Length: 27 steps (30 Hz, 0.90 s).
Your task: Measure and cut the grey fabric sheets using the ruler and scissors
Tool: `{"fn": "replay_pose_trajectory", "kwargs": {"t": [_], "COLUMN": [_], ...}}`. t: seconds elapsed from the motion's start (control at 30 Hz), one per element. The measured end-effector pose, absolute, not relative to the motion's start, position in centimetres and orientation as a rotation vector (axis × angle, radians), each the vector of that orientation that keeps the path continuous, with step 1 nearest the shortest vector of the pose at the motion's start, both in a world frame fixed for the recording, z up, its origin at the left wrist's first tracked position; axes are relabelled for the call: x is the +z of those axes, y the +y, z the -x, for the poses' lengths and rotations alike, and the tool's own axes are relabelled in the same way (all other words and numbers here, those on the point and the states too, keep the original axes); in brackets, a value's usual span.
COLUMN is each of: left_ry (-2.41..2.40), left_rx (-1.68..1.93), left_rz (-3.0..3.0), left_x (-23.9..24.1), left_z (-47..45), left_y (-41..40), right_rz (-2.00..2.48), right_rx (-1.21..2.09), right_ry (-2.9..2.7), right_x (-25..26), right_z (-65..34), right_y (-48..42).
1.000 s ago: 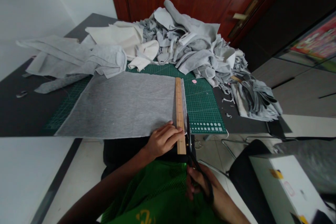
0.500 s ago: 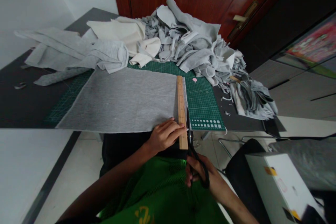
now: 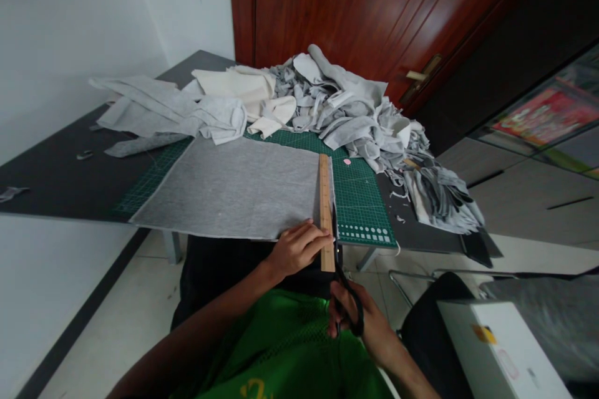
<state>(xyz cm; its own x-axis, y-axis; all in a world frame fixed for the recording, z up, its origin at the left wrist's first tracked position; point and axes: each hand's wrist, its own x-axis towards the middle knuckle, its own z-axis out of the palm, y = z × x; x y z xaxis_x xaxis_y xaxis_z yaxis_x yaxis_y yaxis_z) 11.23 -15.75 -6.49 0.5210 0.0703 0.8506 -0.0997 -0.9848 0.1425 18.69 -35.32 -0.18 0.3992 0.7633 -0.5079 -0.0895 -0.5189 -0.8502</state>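
A wooden ruler (image 3: 324,184) lies lengthwise over the right edge of a grey fabric piece (image 3: 234,190), its near end jutting past the table. My left hand (image 3: 299,247) grips the ruler near that end, fingers on top; its thumb is hidden. In my right hand (image 3: 355,310) is a pair of black-handled scissors (image 3: 344,280), fingers through the loops. The blades point away from me along the ruler's right side, at the fabric's edge. How far apart the blades are, I cannot make out. Beneath the fabric lies a green cutting mat (image 3: 362,202).
A heap of grey fabric scraps (image 3: 346,100) covers the back of the dark table (image 3: 51,156), with cream fabric (image 3: 234,88) beside it. Folded grey cloth (image 3: 442,199) rests at the right end. A white box (image 3: 505,349) sits on a black chair (image 3: 433,318) at my right.
The view has shifted, so the table appears lower and further right. My left hand stays on the ruler. The scissors remain beside the ruler's right edge in my right hand.
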Motion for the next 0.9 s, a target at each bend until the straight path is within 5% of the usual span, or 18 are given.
{"fn": "replay_pose_trajectory", "kwargs": {"t": [0.9], "left_ry": [-0.029], "left_rx": [1.492], "left_rz": [-2.594], "left_x": [-6.3], "left_z": [-11.1], "left_y": [-15.7], "right_rz": [1.806], "right_rx": [1.206], "right_ry": [-0.652], "right_x": [-0.1], "right_z": [-17.9], "right_y": [-35.6]}}
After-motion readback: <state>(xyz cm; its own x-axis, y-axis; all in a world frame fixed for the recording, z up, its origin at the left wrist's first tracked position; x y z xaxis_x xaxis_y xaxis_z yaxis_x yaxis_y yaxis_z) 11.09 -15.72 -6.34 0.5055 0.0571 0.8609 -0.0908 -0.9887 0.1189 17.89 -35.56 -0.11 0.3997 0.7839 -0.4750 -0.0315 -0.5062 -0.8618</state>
